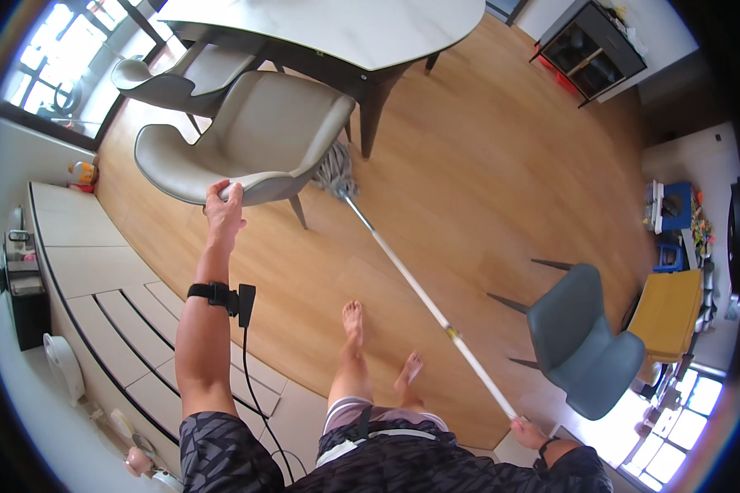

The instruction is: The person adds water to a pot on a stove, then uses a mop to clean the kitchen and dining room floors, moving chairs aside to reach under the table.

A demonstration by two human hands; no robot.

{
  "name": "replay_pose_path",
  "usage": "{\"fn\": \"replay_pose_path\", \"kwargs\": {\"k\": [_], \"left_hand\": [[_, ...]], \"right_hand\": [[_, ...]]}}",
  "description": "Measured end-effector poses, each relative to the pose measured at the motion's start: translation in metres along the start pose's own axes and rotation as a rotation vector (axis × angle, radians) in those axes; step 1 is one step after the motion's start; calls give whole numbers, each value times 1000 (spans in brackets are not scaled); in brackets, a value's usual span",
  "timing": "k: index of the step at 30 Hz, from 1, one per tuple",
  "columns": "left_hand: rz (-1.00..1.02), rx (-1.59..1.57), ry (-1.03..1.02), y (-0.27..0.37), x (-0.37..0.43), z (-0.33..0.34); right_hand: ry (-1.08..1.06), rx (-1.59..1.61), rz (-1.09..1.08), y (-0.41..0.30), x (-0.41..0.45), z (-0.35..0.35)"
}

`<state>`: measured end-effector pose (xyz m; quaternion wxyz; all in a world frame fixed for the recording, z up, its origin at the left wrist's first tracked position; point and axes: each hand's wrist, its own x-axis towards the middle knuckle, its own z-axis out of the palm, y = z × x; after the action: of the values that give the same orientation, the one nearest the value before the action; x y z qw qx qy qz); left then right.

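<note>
My left hand [225, 212] grips the rim of a beige upholstered chair [265, 129], its fingers over the top edge. The chair stands beside the white marble-look table [345, 28]. In my right hand [530, 434], at the lower right, is the end of a long mop handle [410, 280]. The handle runs diagonally up and left to a grey string mop head [336, 171], which lies on the wooden floor by the chair, close to a dark table leg [373, 123]. Part of the mop head is hidden behind the chair.
A second beige chair [179, 77] stands farther left. On the right are a blue-grey chair [583, 339], a yellow box-like piece [665, 314] and a blue stool [669, 257]. Light cabinets [80, 265] line the left side. A dark cabinet [592, 52] stands at the upper right.
</note>
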<state>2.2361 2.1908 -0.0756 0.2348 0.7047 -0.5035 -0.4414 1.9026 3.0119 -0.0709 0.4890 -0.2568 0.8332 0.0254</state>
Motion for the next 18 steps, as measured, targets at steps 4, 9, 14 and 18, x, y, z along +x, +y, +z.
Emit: {"fn": "replay_pose_path", "kwargs": {"k": [4,9,14,18], "left_hand": [[13,-17,68,-3,4,7],[170,-42,136,-26,10,11],[155,-54,142,-24,7,11],[278,-1,160,-30,8,8]], "right_hand": [[64,-245,141,-65,25,-58],[52,-192,-131,-207,181,-55],[82,-179,-253,-333,344,-3],[-58,-103,-265,-439,381,30]]}}
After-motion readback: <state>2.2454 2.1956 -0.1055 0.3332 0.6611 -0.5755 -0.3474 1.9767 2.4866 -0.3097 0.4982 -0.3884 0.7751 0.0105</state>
